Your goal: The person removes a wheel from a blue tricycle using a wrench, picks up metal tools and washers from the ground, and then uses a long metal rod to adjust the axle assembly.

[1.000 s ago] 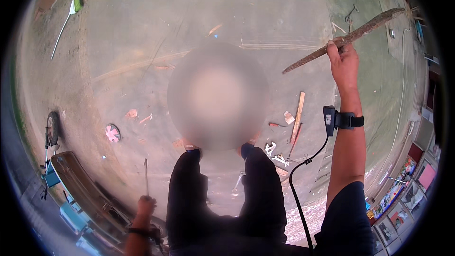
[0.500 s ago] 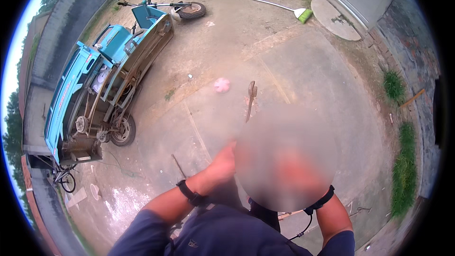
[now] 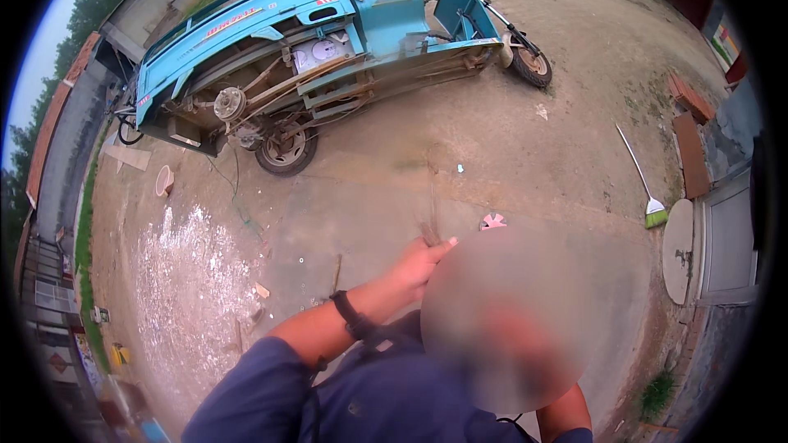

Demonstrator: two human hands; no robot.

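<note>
My left hand [image 3: 417,269] is in front of my chest, with a black watch [image 3: 353,316] on its wrist. Its thumb points right and its fingers are curled; what they close on, if anything, I cannot make out. Just beyond the fingers is a smeared brown thing [image 3: 430,233], and I cannot tell whether it is held. A round grey blur covers most of my right hand [image 3: 521,328], so its fingers are hidden. Beyond that blur a pink-and-white round thing [image 3: 492,221] lies on the concrete. A thin stick [image 3: 336,273] is on the ground left of my left hand.
A blue cargo three-wheeler [image 3: 328,66] tilts on its side ahead, its underside facing me. At the right a broom [image 3: 652,205] lies near a pale step [image 3: 678,253] and a door [image 3: 730,238]. A pinkish tub [image 3: 165,181] and white-stained ground [image 3: 193,295] are at the left.
My view has turned left, so the three-wheeler and the broom appear farther right. My left thumb now sticks out. The brown, long-handled tool seen sharply before is no longer clear.
</note>
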